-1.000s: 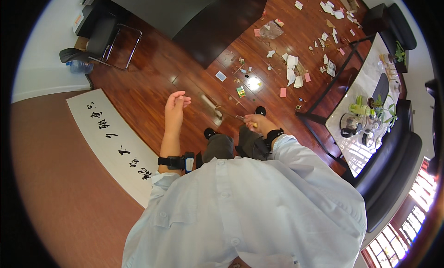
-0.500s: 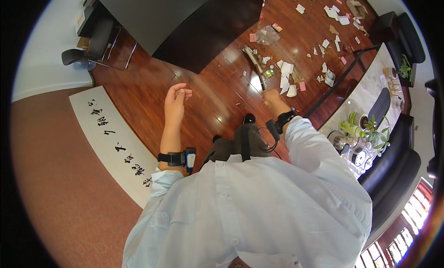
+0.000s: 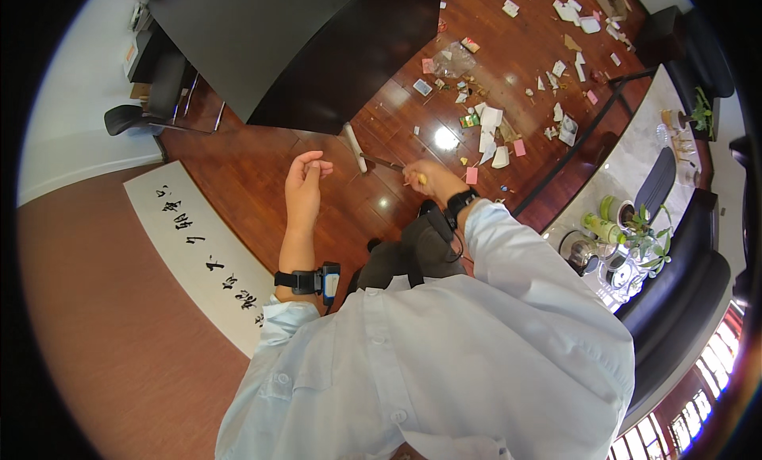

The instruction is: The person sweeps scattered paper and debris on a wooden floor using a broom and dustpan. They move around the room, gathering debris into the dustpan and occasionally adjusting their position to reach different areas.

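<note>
My right hand (image 3: pixel 425 177) is closed around the handle of a broom (image 3: pixel 355 148) with a dark stick and a long, pale, narrow head. The broom head rests on the wooden floor, close to the lower corner of the black desk. My left hand (image 3: pixel 303 180) hangs in the air to the left of it, holding nothing, its fingers apart and loosely bent. Paper scraps (image 3: pixel 491 119), a clear plastic bag (image 3: pixel 453 61), a blue-and-white card (image 3: pixel 422 87) and pink slips (image 3: pixel 472 175) lie scattered beyond and to the right of my right hand.
The big black desk (image 3: pixel 298 51) fills the far middle. Left are a black chair (image 3: pixel 127 119) and a reddish-brown surface (image 3: pixel 103 285) with a calligraphy strip (image 3: pixel 186 230). On the right, a marble-topped table (image 3: pixel 571 198) carries plants and jars beside a black sofa (image 3: pixel 675 301).
My right hand has swung left, bringing the broom head from the litter to near the desk's corner. The blue-and-white card and a pink slip now show. My left hand has barely moved.
</note>
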{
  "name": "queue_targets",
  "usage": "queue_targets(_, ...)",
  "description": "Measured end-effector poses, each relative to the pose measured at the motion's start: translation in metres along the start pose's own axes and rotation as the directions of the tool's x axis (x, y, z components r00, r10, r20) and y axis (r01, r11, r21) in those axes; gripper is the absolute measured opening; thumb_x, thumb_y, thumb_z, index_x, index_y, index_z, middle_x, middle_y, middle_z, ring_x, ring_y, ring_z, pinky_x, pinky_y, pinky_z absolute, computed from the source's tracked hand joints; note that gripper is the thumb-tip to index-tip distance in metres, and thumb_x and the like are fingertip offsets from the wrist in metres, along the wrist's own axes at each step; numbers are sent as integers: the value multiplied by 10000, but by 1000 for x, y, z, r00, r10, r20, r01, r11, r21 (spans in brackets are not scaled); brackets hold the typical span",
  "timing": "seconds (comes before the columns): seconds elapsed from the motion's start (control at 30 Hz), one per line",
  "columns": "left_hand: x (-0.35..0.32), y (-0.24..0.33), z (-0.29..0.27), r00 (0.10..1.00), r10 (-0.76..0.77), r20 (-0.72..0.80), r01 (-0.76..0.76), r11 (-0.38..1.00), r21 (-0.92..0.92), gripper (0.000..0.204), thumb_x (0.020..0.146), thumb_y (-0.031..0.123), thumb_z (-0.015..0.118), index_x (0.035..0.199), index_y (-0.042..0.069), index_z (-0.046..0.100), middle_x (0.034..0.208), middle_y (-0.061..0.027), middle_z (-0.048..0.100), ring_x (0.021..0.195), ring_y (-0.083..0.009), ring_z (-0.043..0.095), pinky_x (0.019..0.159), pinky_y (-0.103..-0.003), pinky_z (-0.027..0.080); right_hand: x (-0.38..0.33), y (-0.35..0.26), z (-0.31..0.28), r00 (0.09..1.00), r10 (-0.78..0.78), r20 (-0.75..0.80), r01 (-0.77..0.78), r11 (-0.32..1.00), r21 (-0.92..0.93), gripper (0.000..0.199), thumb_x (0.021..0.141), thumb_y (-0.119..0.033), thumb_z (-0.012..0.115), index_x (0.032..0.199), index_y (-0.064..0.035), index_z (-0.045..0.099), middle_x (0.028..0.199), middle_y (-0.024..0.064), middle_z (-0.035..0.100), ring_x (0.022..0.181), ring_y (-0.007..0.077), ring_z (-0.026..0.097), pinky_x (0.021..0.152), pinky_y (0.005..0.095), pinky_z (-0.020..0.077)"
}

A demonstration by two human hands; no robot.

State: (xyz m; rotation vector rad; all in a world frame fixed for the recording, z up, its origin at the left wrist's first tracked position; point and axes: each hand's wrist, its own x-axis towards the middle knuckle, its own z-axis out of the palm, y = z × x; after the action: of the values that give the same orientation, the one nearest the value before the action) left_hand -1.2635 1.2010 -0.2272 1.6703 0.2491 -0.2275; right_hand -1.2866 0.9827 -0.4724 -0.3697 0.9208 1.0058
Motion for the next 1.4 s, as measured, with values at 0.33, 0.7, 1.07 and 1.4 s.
queue_targets(0.33, 10, 0, 18, 1000, -4, 21, 1, 992, 125, 161, 867, 80, 407, 979, 23, 509, 835, -51, 563, 782, -117, 532, 748, -234, 424, -61, -98, -72, 896, -416, 155, 278, 799, 534, 102, 789, 14, 402, 870, 76, 401, 725, 106, 446, 568, 111, 435, 459, 169, 394)
queue_targets(0.7, 4, -7, 51, 993, -43, 106, 37, 997, 63, 164, 854, 44, 398, 972, 12, 508, 814, -48, 553, 775, -114, 529, 750, -230, 420, -88, -37, -69, 760, -537, -366, 602, 794, 86, 31, 783, -86, 467, 786, -98, 439, 591, 43, 438, 397, 93, 387, 323, 186, 311)
queue_targets(1.07, -13, -21, 74, 958, 15, 288, -16, 1000, 1, 166, 853, 62, 398, 967, 10, 507, 815, -54, 563, 769, -113, 535, 725, -230, 423, -127, 102, -81, 977, -213, -14, 210, 972, -105, 64, 786, -74, 469, 838, -111, 479, 594, 47, 465, 383, 80, 401, 319, 190, 327)
queue_targets(1.4, -34, -28, 70, 936, 16, 352, -20, 1000, 9, 179, 845, 49, 387, 974, 10, 506, 813, -57, 564, 763, -120, 539, 721, -230, 421, -134, 154, -142, 935, -327, -139, 332, 943, 12, 132, 735, -4, 519, 859, -43, 499, 619, 48, 488, 467, 95, 472, 352, 197, 351)
